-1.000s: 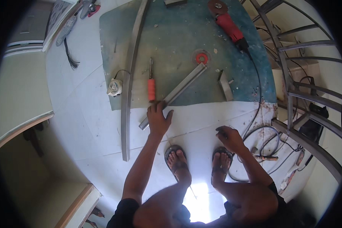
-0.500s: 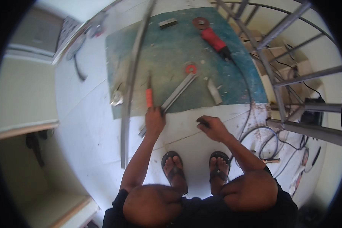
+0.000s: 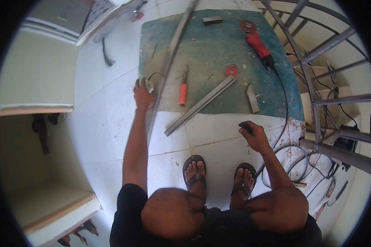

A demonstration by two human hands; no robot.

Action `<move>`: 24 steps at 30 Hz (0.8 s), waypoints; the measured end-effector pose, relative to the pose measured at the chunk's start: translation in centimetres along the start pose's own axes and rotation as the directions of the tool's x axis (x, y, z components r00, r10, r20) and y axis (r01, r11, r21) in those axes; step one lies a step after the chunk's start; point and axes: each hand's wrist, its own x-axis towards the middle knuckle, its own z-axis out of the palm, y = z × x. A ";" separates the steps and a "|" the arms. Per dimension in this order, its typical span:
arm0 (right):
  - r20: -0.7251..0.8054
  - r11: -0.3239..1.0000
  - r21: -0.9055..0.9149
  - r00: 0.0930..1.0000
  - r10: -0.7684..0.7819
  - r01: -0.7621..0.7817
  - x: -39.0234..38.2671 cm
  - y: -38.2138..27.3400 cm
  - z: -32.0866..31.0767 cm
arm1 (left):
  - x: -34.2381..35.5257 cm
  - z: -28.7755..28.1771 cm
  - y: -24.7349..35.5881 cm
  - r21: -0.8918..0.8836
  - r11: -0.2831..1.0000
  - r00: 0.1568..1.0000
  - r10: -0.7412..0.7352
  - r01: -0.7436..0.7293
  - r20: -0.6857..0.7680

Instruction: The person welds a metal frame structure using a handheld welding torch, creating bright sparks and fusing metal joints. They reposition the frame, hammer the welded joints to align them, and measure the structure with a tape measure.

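Observation:
My left hand [image 3: 143, 96] is stretched to the left edge of a worn green sheet [image 3: 210, 45], its fingers around a small whitish round object [image 3: 150, 85] with a thin dark strand. A long grey metal bar [image 3: 169, 61] runs just beside that hand. To its right lies a tool with a red handle and thin shaft [image 3: 182, 94]. A shorter metal channel [image 3: 200, 106] slants up to a red-centred disc [image 3: 231, 71]. My right hand [image 3: 254, 136] hovers above the white tiles with curled fingers; something dark shows at its fingertips, too small to name.
A red angle grinder [image 3: 259, 45] lies at the sheet's far right, its cord trailing to coiled cable [image 3: 286, 164]. Metal offcuts [image 3: 252, 99] rest on the sheet. A metal frame [image 3: 307, 78] stands on the right, an open cabinet [image 3: 33, 109] on the left.
My left hand has moved from beside the red-handled tool, leftward and away from me, to the whitish object. The view has shifted left; my right hand stays curled.

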 end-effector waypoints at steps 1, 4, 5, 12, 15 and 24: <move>0.009 1.000 0.009 1.000 -0.026 0.026 0.3 -0.5 0.4 | 1.7 -0.1 -2.9 0.005 0.999 0.993 -0.035 0.035 0.114; 0.005 0.999 0.003 0.999 -0.039 0.039 0.7 -0.8 0.2 | 5.6 -0.4 -6.7 -0.279 0.955 0.927 0.017 0.095 0.375; -0.010 1.000 -0.008 1.000 -0.025 0.025 0.7 -0.6 -0.3 | 6.1 0.2 -4.6 -0.265 0.946 0.890 -0.048 0.186 0.454; -0.101 0.986 -0.079 0.983 -0.154 0.146 -2.1 -0.3 -1.9 | 3.9 -1.9 1.4 -0.372 0.920 0.987 0.155 -0.126 0.048; -0.067 0.973 0.114 0.979 -0.194 0.201 -3.4 -3.1 -2.8 | -2.6 -11.7 12.6 -0.696 0.666 0.849 0.505 -0.269 0.155; -0.141 0.781 0.436 0.890 -0.433 0.448 -13.4 -12.9 -12.5 | -13.6 -26.8 37.9 -0.424 -0.320 -0.081 0.867 -0.847 -0.492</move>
